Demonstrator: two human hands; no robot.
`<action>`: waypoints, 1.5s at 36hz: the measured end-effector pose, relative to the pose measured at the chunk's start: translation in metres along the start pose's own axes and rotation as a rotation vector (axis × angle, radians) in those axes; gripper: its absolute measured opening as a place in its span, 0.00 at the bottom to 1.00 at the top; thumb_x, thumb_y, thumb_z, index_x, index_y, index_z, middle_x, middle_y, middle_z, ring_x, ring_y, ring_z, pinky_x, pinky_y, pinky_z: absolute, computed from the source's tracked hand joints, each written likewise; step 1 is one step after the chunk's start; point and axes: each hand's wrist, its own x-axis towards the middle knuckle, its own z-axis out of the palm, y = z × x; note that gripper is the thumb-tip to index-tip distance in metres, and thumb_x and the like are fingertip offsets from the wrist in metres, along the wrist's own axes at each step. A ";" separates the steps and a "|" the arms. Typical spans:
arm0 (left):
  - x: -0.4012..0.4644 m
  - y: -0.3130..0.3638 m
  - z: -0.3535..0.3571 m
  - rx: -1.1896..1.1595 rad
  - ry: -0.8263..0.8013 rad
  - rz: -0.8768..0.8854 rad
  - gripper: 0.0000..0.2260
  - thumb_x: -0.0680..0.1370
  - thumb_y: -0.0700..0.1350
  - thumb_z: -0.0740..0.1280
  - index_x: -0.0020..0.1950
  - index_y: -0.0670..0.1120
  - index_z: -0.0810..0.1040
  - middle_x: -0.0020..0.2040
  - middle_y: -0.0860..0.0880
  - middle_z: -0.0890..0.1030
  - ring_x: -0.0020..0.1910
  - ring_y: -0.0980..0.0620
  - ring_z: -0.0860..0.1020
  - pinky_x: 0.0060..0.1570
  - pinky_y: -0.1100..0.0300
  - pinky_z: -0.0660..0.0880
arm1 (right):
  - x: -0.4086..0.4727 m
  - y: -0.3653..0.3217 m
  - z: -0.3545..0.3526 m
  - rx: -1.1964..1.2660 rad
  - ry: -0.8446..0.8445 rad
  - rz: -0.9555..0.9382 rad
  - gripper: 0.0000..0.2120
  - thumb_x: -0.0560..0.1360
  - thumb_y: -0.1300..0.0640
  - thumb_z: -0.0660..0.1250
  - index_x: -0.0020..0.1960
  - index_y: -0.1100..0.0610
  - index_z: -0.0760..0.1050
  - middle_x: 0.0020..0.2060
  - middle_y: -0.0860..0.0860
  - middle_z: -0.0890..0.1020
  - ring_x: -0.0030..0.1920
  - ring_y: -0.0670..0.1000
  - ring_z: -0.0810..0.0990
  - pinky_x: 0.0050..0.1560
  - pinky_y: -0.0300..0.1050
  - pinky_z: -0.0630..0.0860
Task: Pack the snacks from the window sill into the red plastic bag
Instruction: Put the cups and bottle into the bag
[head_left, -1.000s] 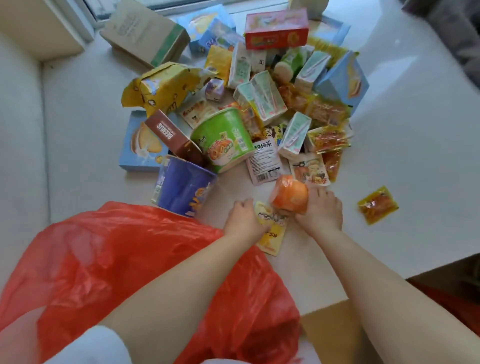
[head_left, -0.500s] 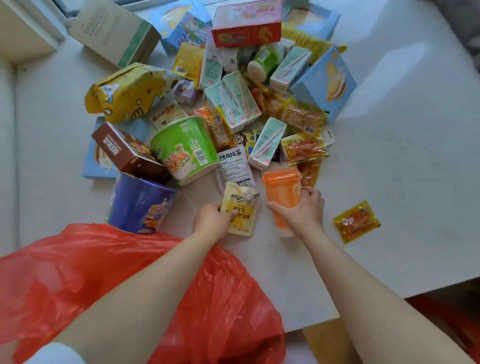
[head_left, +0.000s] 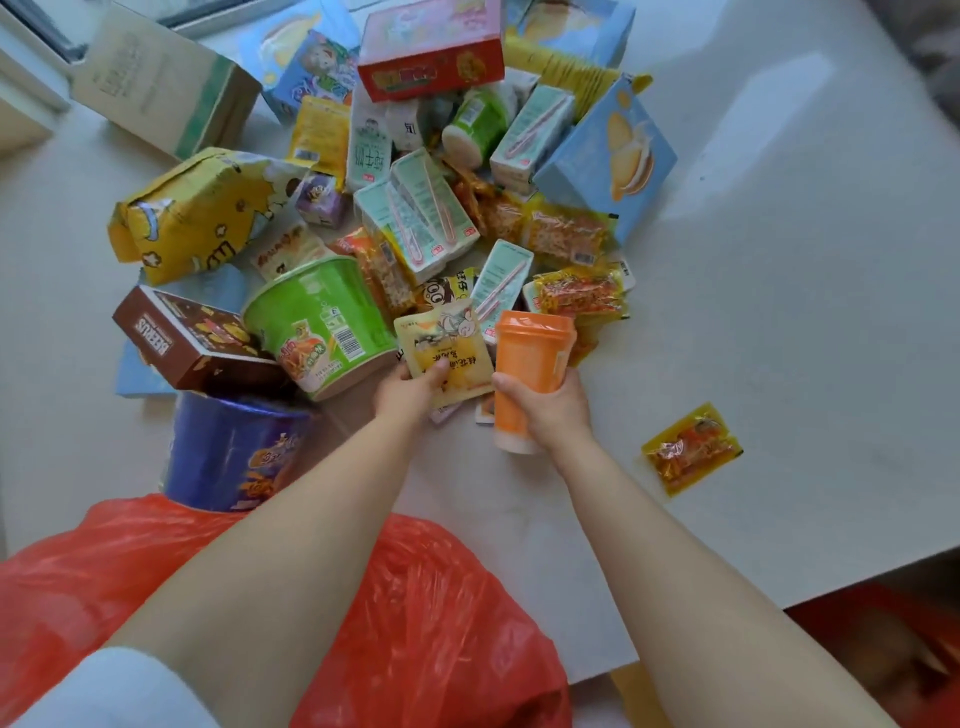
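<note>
A yellow pouch (head_left: 447, 358) is pinched by the left hand (head_left: 410, 392) and an orange cup (head_left: 530, 371) gripped by the right hand (head_left: 556, 410) — both above the sill (head_left: 779, 260), beyond the red bag (head_left: 415, 623), whose contents cannot be seen.

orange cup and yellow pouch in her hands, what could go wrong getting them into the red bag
1. The red plastic bag lies slumped under both forearms with no visible opening and both hands are full, so nothing is free to hold it open.
2. The left hand only pinches the yellow pouch at its lower edge; it may slip.
3. The right hand grips the orange cup low; it could tip.
</note>
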 end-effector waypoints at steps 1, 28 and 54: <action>-0.002 -0.001 -0.001 -0.025 -0.019 -0.012 0.11 0.74 0.45 0.72 0.55 0.47 0.79 0.51 0.48 0.82 0.49 0.49 0.80 0.58 0.54 0.75 | -0.001 0.000 0.000 0.031 -0.022 0.018 0.39 0.60 0.46 0.80 0.65 0.56 0.68 0.59 0.53 0.77 0.56 0.54 0.78 0.59 0.54 0.76; -0.045 0.003 0.061 0.273 -0.210 0.160 0.06 0.75 0.46 0.70 0.51 0.49 0.80 0.54 0.47 0.82 0.51 0.49 0.80 0.52 0.56 0.76 | 0.020 -0.057 -0.106 0.575 -0.106 -0.057 0.22 0.60 0.50 0.74 0.52 0.55 0.75 0.46 0.52 0.83 0.41 0.49 0.84 0.41 0.46 0.81; -0.043 0.012 0.077 0.516 -0.152 0.019 0.14 0.75 0.52 0.69 0.59 0.49 0.78 0.52 0.47 0.82 0.49 0.47 0.81 0.47 0.56 0.78 | 0.053 -0.068 -0.081 0.308 -0.038 0.066 0.50 0.46 0.39 0.76 0.63 0.57 0.70 0.55 0.56 0.81 0.50 0.57 0.83 0.54 0.58 0.79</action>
